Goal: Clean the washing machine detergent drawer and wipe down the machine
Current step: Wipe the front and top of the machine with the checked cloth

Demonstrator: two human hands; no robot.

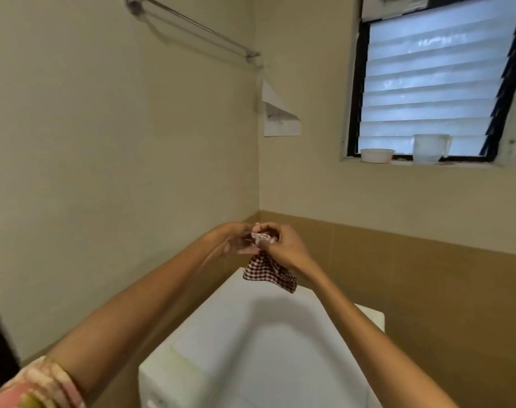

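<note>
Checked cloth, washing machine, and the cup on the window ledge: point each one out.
checked cloth (268, 273), head view, hanging lower part.
washing machine (250, 334), head view, bare white top.
cup (429, 148), head view, middle of its side wall.

Home laundry/bathroom corner. White washing machine under my hands, towel rail up left of them, louvred window up right with bowl on its sill.
</note>
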